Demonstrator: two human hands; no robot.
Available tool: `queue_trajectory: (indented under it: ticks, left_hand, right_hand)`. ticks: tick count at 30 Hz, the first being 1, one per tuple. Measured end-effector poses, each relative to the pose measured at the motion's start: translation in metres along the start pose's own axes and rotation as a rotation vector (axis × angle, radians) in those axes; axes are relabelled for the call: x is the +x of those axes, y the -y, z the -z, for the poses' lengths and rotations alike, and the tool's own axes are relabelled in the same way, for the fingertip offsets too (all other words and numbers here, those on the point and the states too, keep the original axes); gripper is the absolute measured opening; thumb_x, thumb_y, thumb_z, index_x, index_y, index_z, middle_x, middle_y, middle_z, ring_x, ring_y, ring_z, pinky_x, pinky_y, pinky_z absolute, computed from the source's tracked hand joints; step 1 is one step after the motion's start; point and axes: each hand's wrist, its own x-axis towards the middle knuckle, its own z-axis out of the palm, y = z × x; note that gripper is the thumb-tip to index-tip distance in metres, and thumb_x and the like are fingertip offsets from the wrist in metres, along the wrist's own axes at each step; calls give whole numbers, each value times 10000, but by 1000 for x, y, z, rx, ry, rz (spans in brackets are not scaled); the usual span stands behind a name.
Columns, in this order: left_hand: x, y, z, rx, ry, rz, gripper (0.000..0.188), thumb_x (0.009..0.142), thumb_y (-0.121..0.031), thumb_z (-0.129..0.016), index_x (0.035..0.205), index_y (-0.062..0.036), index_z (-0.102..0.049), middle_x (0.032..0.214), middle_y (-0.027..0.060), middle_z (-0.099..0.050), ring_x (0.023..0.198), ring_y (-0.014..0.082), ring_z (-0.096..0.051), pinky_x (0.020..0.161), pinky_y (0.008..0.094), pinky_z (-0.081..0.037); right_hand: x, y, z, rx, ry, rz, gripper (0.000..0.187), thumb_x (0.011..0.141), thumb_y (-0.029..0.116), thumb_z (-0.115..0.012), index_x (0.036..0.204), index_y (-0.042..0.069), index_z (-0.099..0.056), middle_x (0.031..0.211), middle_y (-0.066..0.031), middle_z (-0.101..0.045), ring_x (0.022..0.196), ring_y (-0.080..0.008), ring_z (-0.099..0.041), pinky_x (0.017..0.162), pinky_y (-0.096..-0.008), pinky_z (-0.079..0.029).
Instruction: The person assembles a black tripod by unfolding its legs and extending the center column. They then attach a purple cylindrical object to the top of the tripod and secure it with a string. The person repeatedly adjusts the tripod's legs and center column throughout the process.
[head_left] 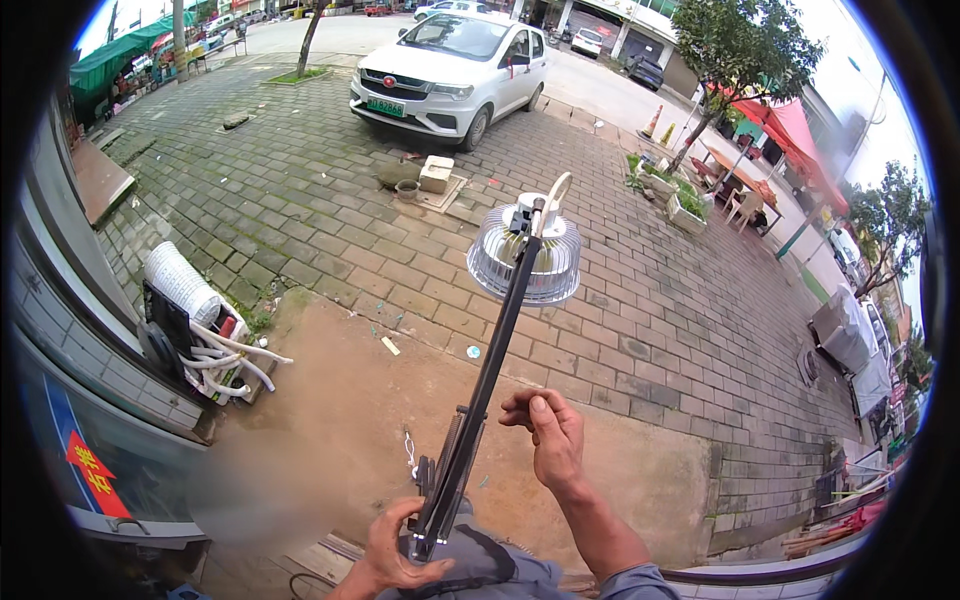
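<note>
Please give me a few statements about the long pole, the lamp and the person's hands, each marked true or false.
1. The left hand grips the lower end of the long black metal pole. True.
2. The right hand is clamped around the pole. False: it hangs beside the pole, fingers loosely curled, holding nothing visible.
3. A round silver ribbed lamp sits at the pole's far end. True.
4. A red car stands on the grey brick paving. False: the parked car is white.
5. White hoses lie by the wall on the left. True.
</note>
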Motion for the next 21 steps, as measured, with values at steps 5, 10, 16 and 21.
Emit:
queue_trajectory:
  ticks: [5, 10, 16, 21]
  left_hand:
    - [-3, -2, -13, -134, -92, 12, 773, 692, -268, -942, 1288, 5, -534, 1154, 167, -650, 1030, 253, -664, 866, 343, -542]
    - [-3, 5, -24, 44, -85, 73, 632, 765, -280, -892, 1223, 11, -566, 948, 88, -702, 846, 181, -692, 813, 373, -578]
    - [12, -6, -28, 148, -113, 92, 411, 803, -309, -822, 1042, -23, -650, 839, 36, -646, 738, 174, -631, 676, 327, -517]
    - [6, 31, -34, 23, 20, 66, 388, 786, -195, -783, 1086, -11, -621, 1018, 134, -655, 1095, 306, -621, 1029, 527, -474]
  right_hand:
    - [34, 35, -20, 97, 192, 37, 428, 1045, 282, -595, 1278, -76, -564, 1118, -178, -695, 957, -226, -708, 881, -339, -565]
    - [55, 61, -46, 256, 302, -71, 589, 985, 307, -707, 1357, -89, -479, 1098, -196, -680, 935, -234, -705, 830, -362, -597]
    - [71, 71, -65, 355, 274, -172, 365, 983, 270, -700, 1155, -15, -548, 813, -86, -631, 604, -161, -640, 523, -308, -559]
    - [72, 69, -78, 364, 216, -129, 302, 929, 211, -761, 1044, 33, -546, 718, -43, -579, 517, -121, -575, 442, -267, -479]
